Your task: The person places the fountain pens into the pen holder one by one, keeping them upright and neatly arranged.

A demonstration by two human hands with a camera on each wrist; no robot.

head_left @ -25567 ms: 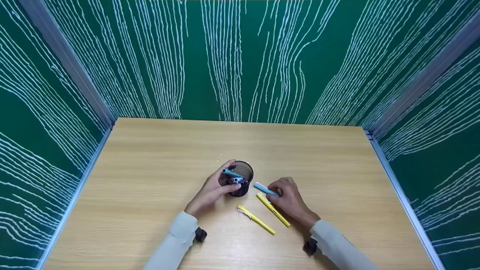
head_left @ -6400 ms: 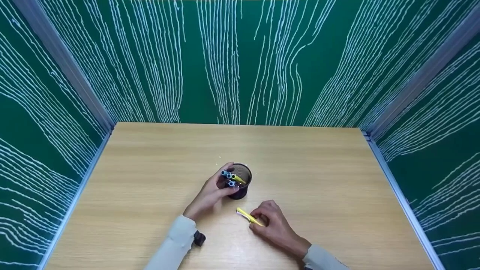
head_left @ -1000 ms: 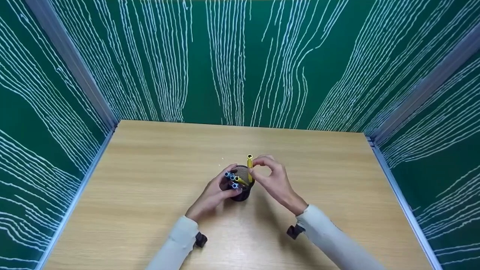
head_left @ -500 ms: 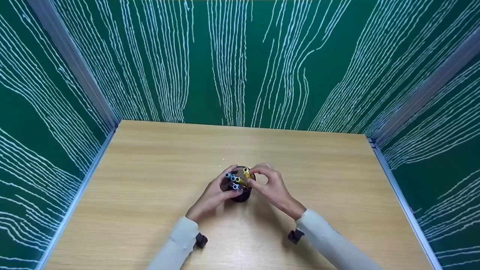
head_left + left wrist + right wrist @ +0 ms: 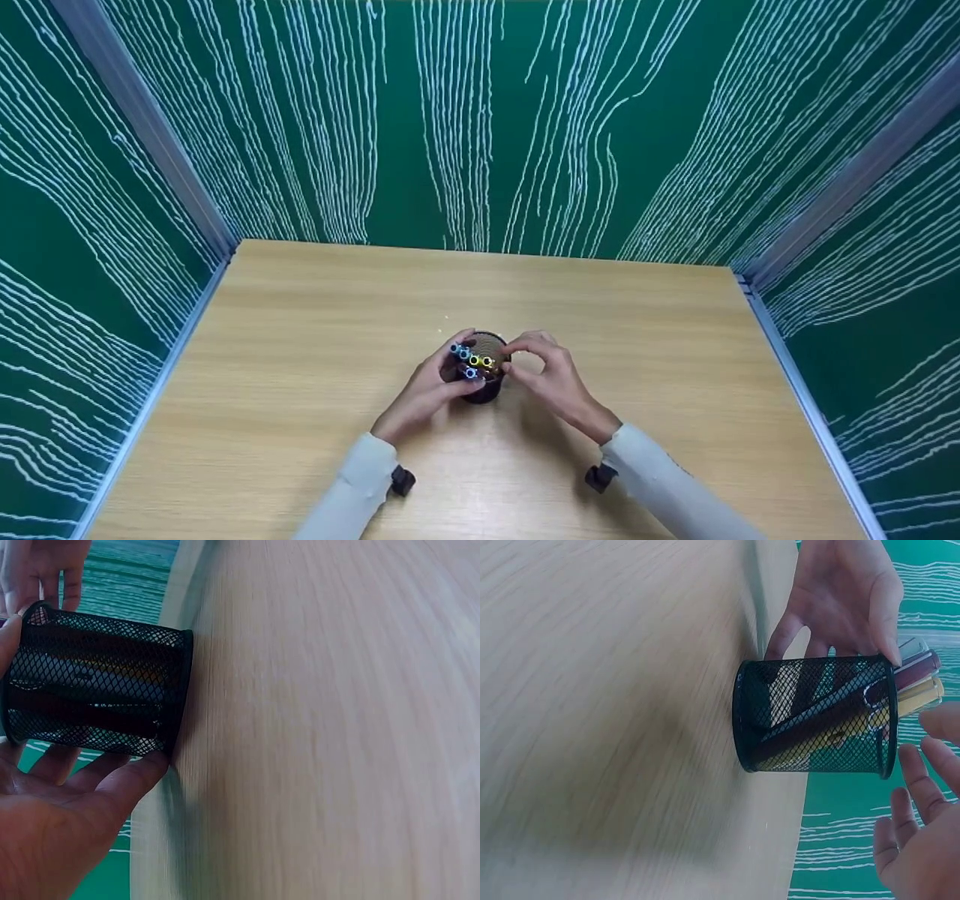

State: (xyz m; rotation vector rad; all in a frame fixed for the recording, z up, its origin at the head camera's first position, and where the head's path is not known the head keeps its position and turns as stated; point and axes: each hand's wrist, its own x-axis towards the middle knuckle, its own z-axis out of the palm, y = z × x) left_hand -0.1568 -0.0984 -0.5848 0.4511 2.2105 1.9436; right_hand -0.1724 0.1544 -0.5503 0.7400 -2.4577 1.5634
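A black mesh pen cup stands upright on the table, and my left hand grips it from the left, thumb by the rim. Several pens lean inside towards that hand: blue pens, two yellow pens and, in the right wrist view, a dark reddish pen. My right hand is beside the cup's right rim with nothing between its loosely bent fingers. In the left wrist view the mesh cup covers most of the pens.
The wooden table runs back to a green wall with white wavy lines, with side panels left and right. Tiny white specks lie behind the cup. A small black camera sits at the left wrist.
Blue and yellow pens have gone from the table into the cup. Over the last second my right hand lowered the last yellow pen in and let it go. My left hand kept its grip.
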